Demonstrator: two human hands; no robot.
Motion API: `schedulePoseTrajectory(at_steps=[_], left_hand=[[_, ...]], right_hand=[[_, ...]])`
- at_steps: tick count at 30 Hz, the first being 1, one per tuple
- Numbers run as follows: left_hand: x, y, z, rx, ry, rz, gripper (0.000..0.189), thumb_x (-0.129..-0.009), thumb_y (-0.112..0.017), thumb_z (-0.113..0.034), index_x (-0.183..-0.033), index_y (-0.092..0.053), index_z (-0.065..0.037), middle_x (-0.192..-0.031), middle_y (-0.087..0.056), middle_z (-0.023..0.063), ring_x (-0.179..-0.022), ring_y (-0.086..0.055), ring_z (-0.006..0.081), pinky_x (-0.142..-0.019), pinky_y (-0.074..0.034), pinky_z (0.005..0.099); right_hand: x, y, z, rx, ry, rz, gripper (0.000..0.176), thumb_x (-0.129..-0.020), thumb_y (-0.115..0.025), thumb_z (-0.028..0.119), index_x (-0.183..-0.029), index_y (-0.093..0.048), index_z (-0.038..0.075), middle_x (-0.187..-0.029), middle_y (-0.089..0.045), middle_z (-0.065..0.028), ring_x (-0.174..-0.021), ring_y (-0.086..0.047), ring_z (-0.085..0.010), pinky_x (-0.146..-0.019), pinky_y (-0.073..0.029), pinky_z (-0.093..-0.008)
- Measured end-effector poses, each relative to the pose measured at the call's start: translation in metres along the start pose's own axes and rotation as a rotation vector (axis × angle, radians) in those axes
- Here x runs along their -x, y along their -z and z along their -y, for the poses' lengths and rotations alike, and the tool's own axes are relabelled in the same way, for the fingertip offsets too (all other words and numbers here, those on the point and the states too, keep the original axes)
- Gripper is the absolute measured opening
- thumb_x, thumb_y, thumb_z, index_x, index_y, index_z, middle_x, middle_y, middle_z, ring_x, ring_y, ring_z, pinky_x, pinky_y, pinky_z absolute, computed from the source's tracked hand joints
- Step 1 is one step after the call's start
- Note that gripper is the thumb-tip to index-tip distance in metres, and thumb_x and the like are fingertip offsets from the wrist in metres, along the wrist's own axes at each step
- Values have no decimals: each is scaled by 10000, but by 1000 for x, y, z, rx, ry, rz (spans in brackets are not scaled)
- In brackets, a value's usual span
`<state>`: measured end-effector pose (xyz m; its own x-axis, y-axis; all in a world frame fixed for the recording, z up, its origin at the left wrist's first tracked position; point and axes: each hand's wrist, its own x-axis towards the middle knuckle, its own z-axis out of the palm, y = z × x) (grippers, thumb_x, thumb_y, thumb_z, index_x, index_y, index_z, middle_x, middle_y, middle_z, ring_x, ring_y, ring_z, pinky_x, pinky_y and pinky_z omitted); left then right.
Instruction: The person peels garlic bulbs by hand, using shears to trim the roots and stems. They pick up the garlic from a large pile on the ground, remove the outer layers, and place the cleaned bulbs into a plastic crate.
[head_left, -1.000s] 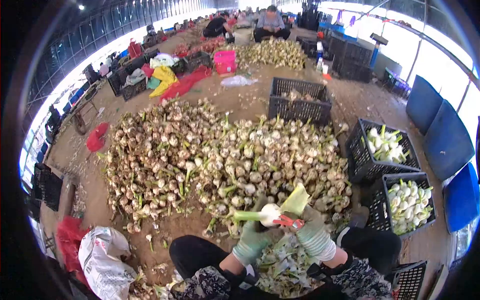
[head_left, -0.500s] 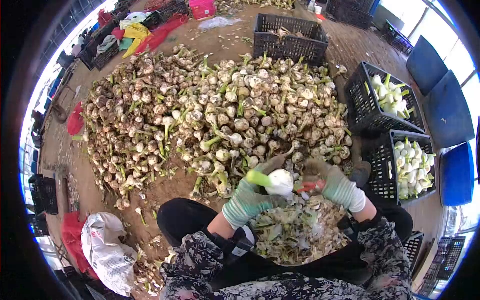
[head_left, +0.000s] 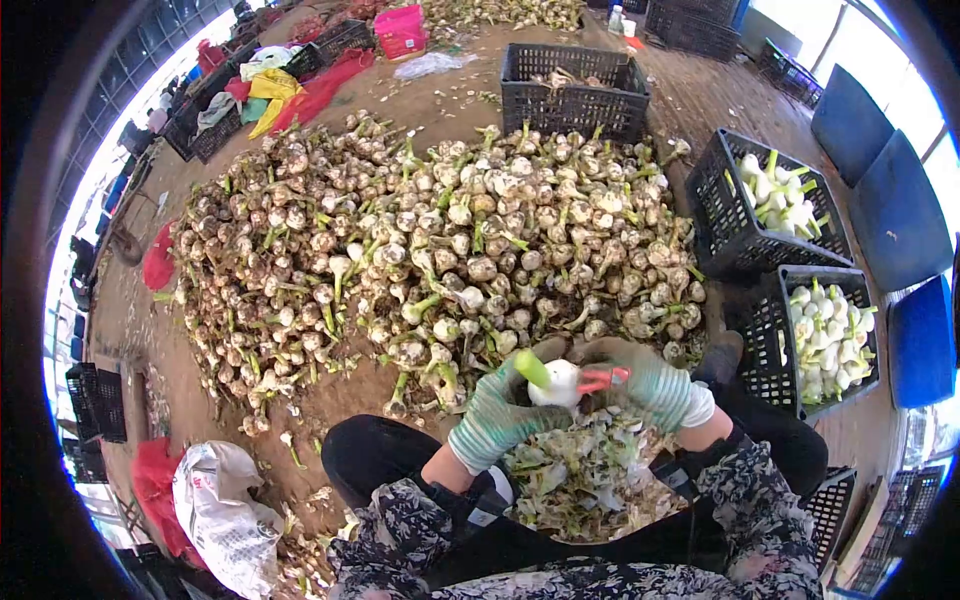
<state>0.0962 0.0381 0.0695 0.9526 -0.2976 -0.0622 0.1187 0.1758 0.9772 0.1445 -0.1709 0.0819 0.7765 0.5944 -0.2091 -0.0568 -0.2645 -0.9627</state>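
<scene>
My left hand (head_left: pixel 492 412), in a striped green-and-white glove, is closed around a peeled white garlic bulb (head_left: pixel 556 386) with a short green stem pointing up and left. In my gloved right hand (head_left: pixel 650 388) is a small red-handled tool (head_left: pixel 604 378), its end right at the bulb's side; its working part is hidden. Both hands are close together above a heap of garlic skins (head_left: pixel 590 470) between my knees. Just beyond them spreads a large pile of unpeeled garlic (head_left: pixel 440 250) with dirty skins and cut stems.
On the right, two black crates (head_left: pixel 712 205) (head_left: pixel 770 345) hold cleaned white garlic. Another black crate (head_left: pixel 575 110) stands behind the pile. A white sack (head_left: pixel 225 520) lies at lower left beside red netting (head_left: pixel 155 490). Blue panels (head_left: pixel 922 345) line the right side.
Both hands have come closer together, and the red-handled tool now meets the bulb. The bulb has shifted slightly left and down, its stem turned more upright.
</scene>
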Motion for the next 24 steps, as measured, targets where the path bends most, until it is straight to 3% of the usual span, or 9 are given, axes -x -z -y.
schedulePoseTrajectory(at_steps=[6,8,9,10,12,13,18,20,24], left_hand=[[-2,-3,9,68,37,-41,725,-591,-776,-55,-1226,-425,-42,-1142,-523,63,-1035,-500,158,-907,-407,313],[0,-5,0,89,62,17,717,-592,-775,-53,-1220,-431,-46,-1136,-525,59,-1038,-500,162,-900,-413,311],[0,-3,2,100,61,29,704,-598,-772,-53,-1215,-433,-39,-1141,-520,62,-1038,-499,162,-896,-416,309],[-1,-3,2,101,62,29,704,-598,-772,-53,-1215,-433,-39,-1141,-520,62,-1038,-499,162,-896,-416,309],[2,-3,3,146,68,-11,705,-593,-773,-45,-1212,-436,-33,-1142,-521,64,-1028,-505,159,-899,-415,312],[-1,-3,10,77,44,-16,719,-583,-778,-38,-1213,-430,-26,-1135,-523,66,-1027,-504,156,-899,-416,316],[-2,-4,-1,118,151,22,750,-577,-773,-20,-1232,-408,-26,-1127,-522,61,-1034,-494,157,-906,-405,304],[-5,-2,-2,118,183,48,749,-586,-763,-7,-1240,-399,-27,-1128,-517,61,-1031,-494,159,-909,-401,299],[-4,1,3,196,114,39,588,-720,-668,-81,-1241,-398,-35,-1152,-483,72,-969,-523,165,-854,-436,303]], right_hand=[[11,-18,-22,-190,26,-169,357,-789,-598,266,-1039,-548,16,-992,-576,-136,-868,-570,-183,-741,-454,-286],[8,-8,-3,302,59,-60,357,-796,-593,279,-1007,-547,-5,-1017,-558,-165,-872,-566,-197,-726,-457,-299],[5,-13,-3,-148,134,-94,340,-787,-607,266,-976,-552,-12,-954,-576,-169,-832,-573,-222,-700,-456,-314],[7,-14,0,-148,133,-94,340,-787,-607,266,-976,-552,-12,-954,-576,-169,-832,-573,-222,-700,-456,-314],[14,-22,18,236,-82,-198,299,-765,-624,228,-946,-562,-2,-870,-594,-159,-780,-581,-249,-690,-455,-326],[16,-32,27,413,10,-313,238,-752,-612,173,-913,-566,4,-806,-598,-155,-727,-581,-268,-667,-452,-334],[13,-31,7,520,68,-329,170,-758,-590,84,-888,-535,-12,-766,-558,-142,-673,-547,-248,-618,-432,-305],[12,-31,2,136,37,-397,145,-758,-547,23,-899,-525,-1,-747,-558,-116,-676,-543,-202,-600,-423,-307],[14,-51,9,462,139,-463,242,-689,-643,100,-881,-522,17,-746,-579,-137,-645,-559,-214,-557,-440,-305]])
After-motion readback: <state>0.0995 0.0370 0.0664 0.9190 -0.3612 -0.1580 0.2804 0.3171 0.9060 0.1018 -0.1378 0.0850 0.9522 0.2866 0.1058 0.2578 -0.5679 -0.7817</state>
